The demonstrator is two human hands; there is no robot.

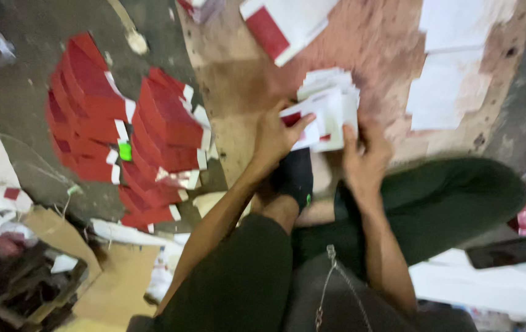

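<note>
A stack of white and red flat cartons (327, 107) is gripped between both hands above a brown board (244, 86) lying on the floor. The left hand (275, 136) is closed on the stack's left edge, the thumb pressed across a white face that carries a red patch. The right hand (366, 154) is closed on the lower right edge, its fingers (350, 140) laid up along the front of the stack. The stack is fanned slightly at the top; the picture is blurred, so the number of pieces cannot be told.

Beyond the hands, a white carton with a red rectangle (281, 24) is seen at the top of the board, and plain white sheets (450, 67) are laid along the board's right side. To the left, on the grey floor (23, 55), overlapping rows of red cartons with white tabs (121, 129) are spread, with a small green tag (125, 151) among them. A brown cardboard box (60, 270) is seen at lower left.
</note>
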